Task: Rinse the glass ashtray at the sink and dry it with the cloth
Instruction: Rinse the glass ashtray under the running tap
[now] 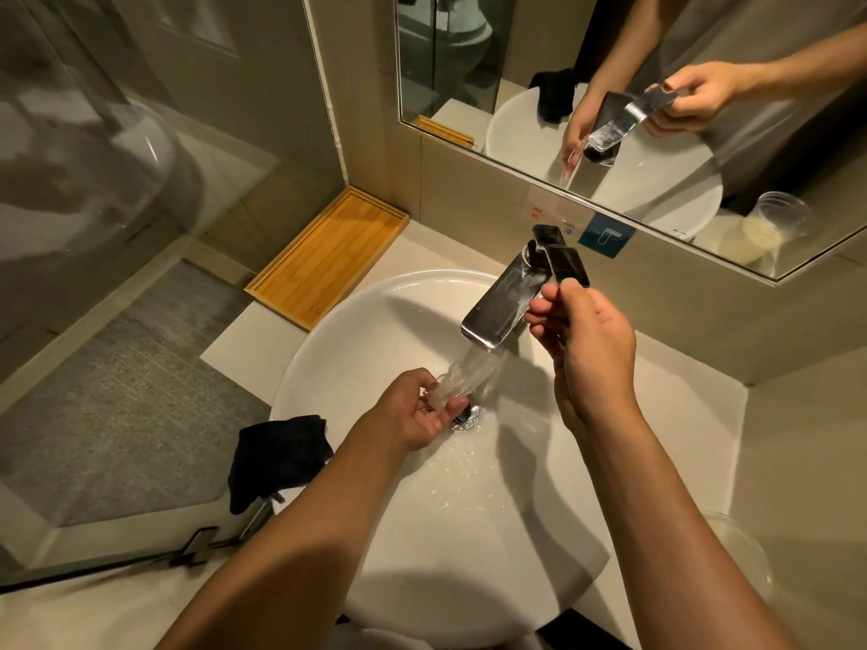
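My left hand (pixel 413 415) holds the clear glass ashtray (pixel 445 391) under the water that runs from the chrome faucet (pixel 497 307), just above the drain (pixel 467 415) of the round white sink (pixel 347 321). The stream blurs the ashtray's outline. My right hand (pixel 581 340) grips the faucet's flat lever handle (pixel 565 262) between thumb and fingers. A dark cloth (pixel 277 457) lies crumpled over the sink's left rim, apart from both hands.
A bamboo tray (pixel 328 260) sits on the counter at the back left corner. A mirror (pixel 633 110) hangs behind the faucet. A clear plastic cup (pixel 746 555) stands on the counter at right. A glass partition (pixel 94 274) borders the left side.
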